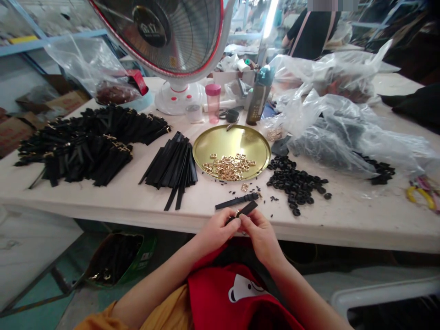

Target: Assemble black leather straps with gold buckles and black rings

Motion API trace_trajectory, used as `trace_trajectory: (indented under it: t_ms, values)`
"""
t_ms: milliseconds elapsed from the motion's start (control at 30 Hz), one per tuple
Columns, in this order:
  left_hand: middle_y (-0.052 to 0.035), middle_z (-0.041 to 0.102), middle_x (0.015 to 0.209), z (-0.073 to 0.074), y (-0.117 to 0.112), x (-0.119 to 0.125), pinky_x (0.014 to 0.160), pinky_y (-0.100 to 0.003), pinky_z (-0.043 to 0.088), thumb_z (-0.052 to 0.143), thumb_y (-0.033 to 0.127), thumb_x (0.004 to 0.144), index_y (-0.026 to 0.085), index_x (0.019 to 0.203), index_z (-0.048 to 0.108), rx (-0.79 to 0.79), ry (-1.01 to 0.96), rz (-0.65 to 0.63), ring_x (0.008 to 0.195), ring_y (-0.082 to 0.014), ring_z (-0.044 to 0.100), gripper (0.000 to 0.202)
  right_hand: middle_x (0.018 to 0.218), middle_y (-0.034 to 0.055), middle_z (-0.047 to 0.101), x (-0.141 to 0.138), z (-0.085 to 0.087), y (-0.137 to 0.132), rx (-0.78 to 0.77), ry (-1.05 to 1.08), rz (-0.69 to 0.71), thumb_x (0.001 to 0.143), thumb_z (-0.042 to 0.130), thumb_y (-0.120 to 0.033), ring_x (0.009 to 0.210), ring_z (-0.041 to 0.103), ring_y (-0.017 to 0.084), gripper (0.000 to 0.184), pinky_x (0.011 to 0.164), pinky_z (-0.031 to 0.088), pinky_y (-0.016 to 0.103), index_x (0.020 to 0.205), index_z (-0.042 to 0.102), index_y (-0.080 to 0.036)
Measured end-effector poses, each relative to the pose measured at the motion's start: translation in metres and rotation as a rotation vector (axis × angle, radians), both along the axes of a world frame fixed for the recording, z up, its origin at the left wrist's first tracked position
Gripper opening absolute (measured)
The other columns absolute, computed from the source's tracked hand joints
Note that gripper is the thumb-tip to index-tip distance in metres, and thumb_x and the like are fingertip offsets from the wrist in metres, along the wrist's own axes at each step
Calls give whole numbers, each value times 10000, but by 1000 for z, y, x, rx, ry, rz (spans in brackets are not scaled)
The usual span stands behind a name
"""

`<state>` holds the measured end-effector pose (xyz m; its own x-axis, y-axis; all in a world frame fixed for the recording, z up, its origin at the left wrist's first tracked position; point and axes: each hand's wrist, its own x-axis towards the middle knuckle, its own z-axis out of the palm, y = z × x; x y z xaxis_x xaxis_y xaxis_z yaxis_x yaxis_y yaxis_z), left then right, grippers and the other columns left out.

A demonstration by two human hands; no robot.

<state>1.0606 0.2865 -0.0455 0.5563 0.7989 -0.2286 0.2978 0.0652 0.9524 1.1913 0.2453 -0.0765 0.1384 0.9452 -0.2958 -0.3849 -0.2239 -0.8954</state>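
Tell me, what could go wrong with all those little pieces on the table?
1. The left hand and right hand pinch a black strap with a small gold buckle just off the table, over the lap. If it slips, the buckle could drop to the floor.
2. The black rings and tiny loose bits lie near the front edge, so an arm might sweep some off.

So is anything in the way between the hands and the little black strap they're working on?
No, nothing visible. The left hand and the right hand both pinch the black strap directly, just over the table edge.
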Motion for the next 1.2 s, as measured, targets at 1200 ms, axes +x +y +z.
trace_trajectory:
  t_ms: [1200]
  values:
    - [65, 482, 453, -28, 18, 10, 361, -169, 247, 544, 455, 723, 178, 671, 391, -267, -14, 56, 351, -62, 376, 320, 744, 22, 565, 24, 0, 8, 258, -768, 148, 849, 421, -278, 688, 516, 151, 147, 632, 407, 262, 800, 540, -208]
